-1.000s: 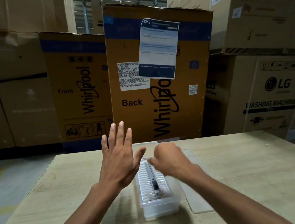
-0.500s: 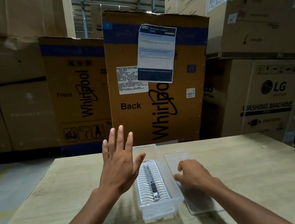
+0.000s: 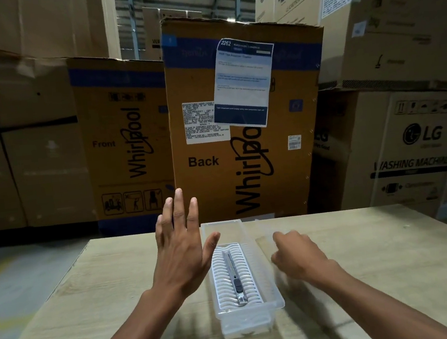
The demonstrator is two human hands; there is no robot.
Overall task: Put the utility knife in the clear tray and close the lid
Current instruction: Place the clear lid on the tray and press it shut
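The clear tray (image 3: 277,301) stands lengthwise on the wooden table (image 3: 394,261) in front of me. A white ribbed insert fills its near half, and the grey utility knife (image 3: 235,275) lies lengthwise on that insert. The tray has no lid on it. The clear lid (image 3: 264,245) lies just right of the tray, blurred and mostly under my right hand (image 3: 299,258), whose fingers curl down onto it near its left edge. My left hand (image 3: 180,255) hovers flat just left of the tray, fingers spread, holding nothing.
Tall cardboard appliance boxes (image 3: 241,139) stand as a wall just behind the table's far edge. More boxes (image 3: 409,148) are stacked at the right. The concrete floor (image 3: 20,276) with yellow lines lies beyond the table's left edge.
My right hand left the knife in the tray and moved right onto the lid beside it. The left hand stayed raised and spread left of the tray.
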